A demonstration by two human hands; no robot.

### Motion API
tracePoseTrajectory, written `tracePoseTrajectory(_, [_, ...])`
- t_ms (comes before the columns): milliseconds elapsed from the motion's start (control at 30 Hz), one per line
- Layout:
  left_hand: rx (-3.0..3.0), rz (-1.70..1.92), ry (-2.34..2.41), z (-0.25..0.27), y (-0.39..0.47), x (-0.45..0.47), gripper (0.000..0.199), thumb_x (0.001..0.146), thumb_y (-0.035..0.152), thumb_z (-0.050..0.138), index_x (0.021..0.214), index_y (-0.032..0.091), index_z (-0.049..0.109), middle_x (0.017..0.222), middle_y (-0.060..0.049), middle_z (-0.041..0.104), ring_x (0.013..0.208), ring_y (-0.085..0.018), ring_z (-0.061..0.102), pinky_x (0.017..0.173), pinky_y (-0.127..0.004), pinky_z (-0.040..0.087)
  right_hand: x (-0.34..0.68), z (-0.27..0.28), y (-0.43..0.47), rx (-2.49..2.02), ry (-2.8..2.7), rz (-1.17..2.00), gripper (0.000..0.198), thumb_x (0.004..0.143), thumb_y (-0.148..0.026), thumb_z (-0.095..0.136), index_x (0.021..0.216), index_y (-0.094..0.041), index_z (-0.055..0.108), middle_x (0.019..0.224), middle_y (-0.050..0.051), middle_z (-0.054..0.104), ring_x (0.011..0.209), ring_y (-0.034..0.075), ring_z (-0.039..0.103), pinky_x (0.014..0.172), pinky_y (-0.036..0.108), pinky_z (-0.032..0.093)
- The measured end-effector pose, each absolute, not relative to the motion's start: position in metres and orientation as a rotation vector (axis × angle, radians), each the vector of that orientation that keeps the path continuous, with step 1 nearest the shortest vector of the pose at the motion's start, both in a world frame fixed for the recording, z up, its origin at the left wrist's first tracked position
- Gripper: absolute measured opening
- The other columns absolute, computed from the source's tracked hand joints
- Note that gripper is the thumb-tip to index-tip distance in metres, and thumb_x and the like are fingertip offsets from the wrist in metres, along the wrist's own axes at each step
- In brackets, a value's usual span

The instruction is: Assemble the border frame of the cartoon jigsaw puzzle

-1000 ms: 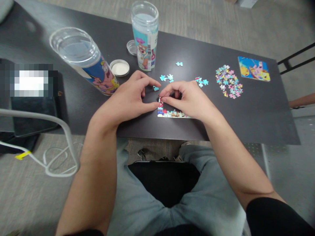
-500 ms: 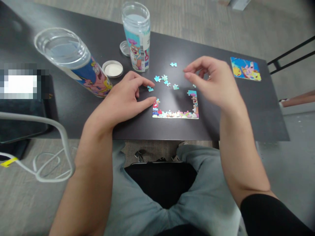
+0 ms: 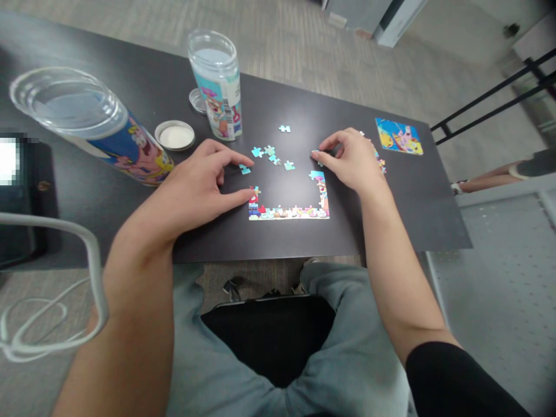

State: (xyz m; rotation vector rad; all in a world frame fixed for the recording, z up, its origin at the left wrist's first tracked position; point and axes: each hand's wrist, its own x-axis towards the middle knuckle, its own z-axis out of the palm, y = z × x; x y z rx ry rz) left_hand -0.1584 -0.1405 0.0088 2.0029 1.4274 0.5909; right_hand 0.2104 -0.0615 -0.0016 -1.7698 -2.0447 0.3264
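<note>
A partly joined jigsaw puzzle (image 3: 289, 214) lies on the table as a U-shaped frame: left side, bottom row and right side. My left hand (image 3: 197, 185) rests at its left with thumb and index finger spread; the thumb tip touches the puzzle's left side, and the index fingertip is by a loose blue piece (image 3: 245, 169). My right hand (image 3: 350, 159) is low over the table above the puzzle's right corner, thumb and index finger pinched. A tiny pale bit shows at those fingertips, too small to make out. A small piece (image 3: 320, 163) lies just under them.
Several loose blue pieces (image 3: 270, 151) lie above the puzzle, one piece (image 3: 284, 128) farther back. More colourful pieces (image 3: 382, 166) show beyond my right hand. Two clear-topped canisters (image 3: 150, 153) (image 3: 223, 107), lids (image 3: 175, 135) and a picture card (image 3: 399, 136) stand or lie around. A white cable (image 3: 93, 255) hangs left.
The view has shifted right. My right hand has moved down and slightly right, to the small piece by the puzzle's corner. My left hand has kept its place at the left side.
</note>
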Motion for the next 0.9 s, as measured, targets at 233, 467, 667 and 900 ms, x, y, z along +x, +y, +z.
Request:
tracePoseTrajectory(233, [1.998, 0.629, 1.404, 0.008, -0.141, -0.159, 0.058, 0.103, 0.057, 0.096, 0.153, 0.029, 0.090, 0.144, -0.008, 0.069, 0.100, -0.024, 0.063, 0.098, -0.048, 0.060, 0.211, -0.005, -0.060, -1.611, -2.035, 0.510, 0.021, 0.100, -0.033, 0.101, 0.109, -0.028, 0.083, 0.117, 0.008, 0.090, 0.102, 0.030, 0.077, 0.108, 0.056, 0.062])
tracePoseTrajectory(467, [1.992, 0.676, 1.383, 0.002, -0.139, -0.161, 0.058, 0.098, 0.055, 0.100, 0.151, 0.032, 0.094, 0.145, -0.010, 0.074, 0.099, -0.025, 0.066, 0.094, -0.045, 0.060, 0.172, 0.025, -0.086, -1.239, -2.023, 0.802, 0.006, 0.110, -0.029, 0.084, 0.116, -0.028, 0.085, 0.118, 0.007, 0.090, 0.104, 0.027, 0.079, 0.098, 0.047, 0.064])
tracePoseTrajectory(667, [1.968, 0.697, 1.382, 0.002, -0.141, -0.160, 0.057, 0.097, 0.053, 0.102, 0.150, 0.033, 0.092, 0.144, -0.009, 0.075, 0.102, -0.026, 0.067, 0.098, -0.046, 0.062, 0.113, 0.025, -0.112, -1.124, -2.158, 0.906, 0.011, 0.116, -0.031, 0.089, 0.124, -0.024, 0.094, 0.118, 0.006, 0.092, 0.099, 0.026, 0.077, 0.098, 0.045, 0.058])
tracePoseTrajectory(900, [1.945, 0.716, 1.383, 0.007, -0.145, -0.156, 0.054, 0.095, 0.044, 0.101, 0.147, 0.031, 0.090, 0.141, -0.009, 0.075, 0.111, -0.029, 0.071, 0.105, -0.045, 0.063, 0.101, 0.015, -0.108, -1.279, -2.239, 0.853, 0.009, 0.115, -0.027, 0.090, 0.121, -0.026, 0.095, 0.117, 0.006, 0.094, 0.096, 0.027, 0.075, 0.103, 0.046, 0.055])
